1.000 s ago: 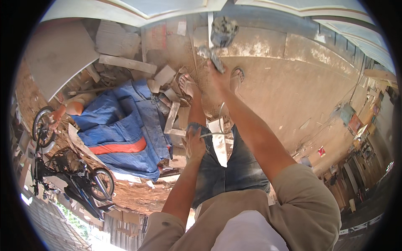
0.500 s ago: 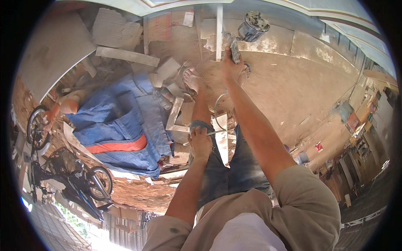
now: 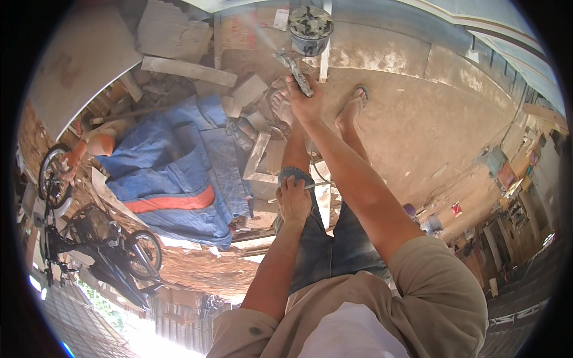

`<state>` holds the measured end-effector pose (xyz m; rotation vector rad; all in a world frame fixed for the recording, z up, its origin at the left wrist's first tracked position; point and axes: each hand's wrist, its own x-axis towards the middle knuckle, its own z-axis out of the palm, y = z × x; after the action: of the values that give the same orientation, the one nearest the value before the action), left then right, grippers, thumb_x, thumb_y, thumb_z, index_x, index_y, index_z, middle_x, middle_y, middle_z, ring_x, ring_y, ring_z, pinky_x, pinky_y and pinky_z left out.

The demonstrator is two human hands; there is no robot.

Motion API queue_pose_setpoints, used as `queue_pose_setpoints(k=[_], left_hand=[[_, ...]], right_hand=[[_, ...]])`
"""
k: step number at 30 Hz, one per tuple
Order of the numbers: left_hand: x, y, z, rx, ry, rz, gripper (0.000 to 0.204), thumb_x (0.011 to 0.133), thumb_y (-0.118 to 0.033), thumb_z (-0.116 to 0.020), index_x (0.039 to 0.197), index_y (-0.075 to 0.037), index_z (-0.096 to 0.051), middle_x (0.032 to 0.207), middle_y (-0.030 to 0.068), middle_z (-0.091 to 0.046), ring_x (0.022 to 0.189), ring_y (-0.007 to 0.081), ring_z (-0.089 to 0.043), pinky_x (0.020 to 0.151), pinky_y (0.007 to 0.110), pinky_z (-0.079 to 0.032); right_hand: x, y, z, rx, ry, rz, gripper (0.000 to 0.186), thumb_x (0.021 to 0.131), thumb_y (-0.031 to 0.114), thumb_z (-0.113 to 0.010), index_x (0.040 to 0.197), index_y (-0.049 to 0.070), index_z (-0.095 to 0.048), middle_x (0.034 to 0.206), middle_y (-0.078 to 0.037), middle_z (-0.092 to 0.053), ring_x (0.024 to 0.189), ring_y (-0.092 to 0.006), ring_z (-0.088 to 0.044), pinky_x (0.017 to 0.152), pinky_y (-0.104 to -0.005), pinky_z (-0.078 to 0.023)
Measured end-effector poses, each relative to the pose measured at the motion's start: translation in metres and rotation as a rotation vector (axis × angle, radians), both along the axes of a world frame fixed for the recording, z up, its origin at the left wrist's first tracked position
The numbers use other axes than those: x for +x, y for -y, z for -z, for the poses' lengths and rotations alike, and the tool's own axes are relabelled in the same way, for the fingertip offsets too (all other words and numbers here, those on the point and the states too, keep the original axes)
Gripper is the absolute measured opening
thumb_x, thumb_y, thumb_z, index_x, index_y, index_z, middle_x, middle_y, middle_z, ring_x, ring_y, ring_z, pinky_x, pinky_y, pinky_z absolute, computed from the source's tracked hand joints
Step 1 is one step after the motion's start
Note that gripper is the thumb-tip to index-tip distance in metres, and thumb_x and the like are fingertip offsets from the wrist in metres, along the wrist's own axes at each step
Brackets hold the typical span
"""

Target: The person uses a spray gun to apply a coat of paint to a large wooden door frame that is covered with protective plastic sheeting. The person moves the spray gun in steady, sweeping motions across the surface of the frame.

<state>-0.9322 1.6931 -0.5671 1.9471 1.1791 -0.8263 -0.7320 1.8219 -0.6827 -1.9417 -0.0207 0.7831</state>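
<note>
My right hand (image 3: pixel 305 102) is closed round the grip of a paint-smeared spray gun (image 3: pixel 295 73), held out in front of me at arm's length. A dark paint cup (image 3: pixel 310 45) with a blotched top sits at the gun's far end. Pale mist streams from the nozzle toward the upper left. Resting at my left knee, my left hand (image 3: pixel 293 200) has its fingers curled over a thin pale hose (image 3: pixel 318 185). Part of that hose loops down between my legs.
A blue tarp (image 3: pixel 161 161) with a red stripe covers things at the left. Beyond it lie boards (image 3: pixel 188 71) and wood scraps. A motorbike (image 3: pixel 98 232) stands at the lower left. A white post (image 3: pixel 324 65) rises behind the cup. Clutter lines the right wall.
My right hand has swung left with the spray gun and its cup, and the mist now shows plainly. My left hand stays at the knee with the hose. The view has shifted slightly.
</note>
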Motion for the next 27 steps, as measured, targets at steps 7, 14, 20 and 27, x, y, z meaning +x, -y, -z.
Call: queue_pose_setpoints(k=[7,14,20,27], left_hand=[[0.001,-0.005,-0.001,-0.004,-0.004,0.022,0.033,0.087,-0.018,-0.058,0.117,-0.013,-0.068,0.137,0.0121,-0.056,0.136,0.0348,-0.045,0.110,0.052,-0.036],[0.002,-0.009,-0.001,-0.012,0.001,0.027,0.032,0.086,-0.016,-0.058,0.116,-0.011,-0.068,0.137,0.0140,-0.056,0.134,0.0360,-0.046,0.109,0.053,-0.037],[0.001,-0.013,-0.001,-0.021,0.007,0.025,0.032,0.086,-0.016,-0.059,0.115,-0.010,-0.069,0.137,0.0148,-0.056,0.134,0.0363,-0.046,0.109,0.053,-0.037],[-0.001,-0.010,0.000,-0.013,0.003,0.039,0.033,0.086,-0.016,-0.059,0.117,-0.012,-0.068,0.137,0.0139,-0.055,0.135,0.0361,-0.045,0.110,0.053,-0.036]], right_hand=[[0.036,0.038,0.020,-0.062,0.241,0.259,0.028,0.092,0.029,-0.075,0.095,0.002,-0.069,0.076,-0.009,-0.069,0.068,-0.0175,-0.062,0.067,-0.0350,-0.049],[0.047,0.058,0.005,-0.249,0.412,0.214,0.025,0.092,0.025,-0.074,0.095,0.001,-0.068,0.072,-0.009,-0.067,0.069,-0.0177,-0.063,0.066,-0.0347,-0.049],[0.005,0.028,0.003,-0.133,0.089,0.035,0.022,0.092,0.025,-0.073,0.097,0.004,-0.068,0.072,-0.008,-0.067,0.066,-0.0186,-0.064,0.065,-0.0364,-0.051],[-0.024,0.002,0.024,-0.027,-0.185,-0.019,0.037,0.088,0.042,-0.074,0.101,0.008,-0.068,0.074,-0.013,-0.068,0.069,-0.0299,-0.067,0.065,-0.0415,-0.052]])
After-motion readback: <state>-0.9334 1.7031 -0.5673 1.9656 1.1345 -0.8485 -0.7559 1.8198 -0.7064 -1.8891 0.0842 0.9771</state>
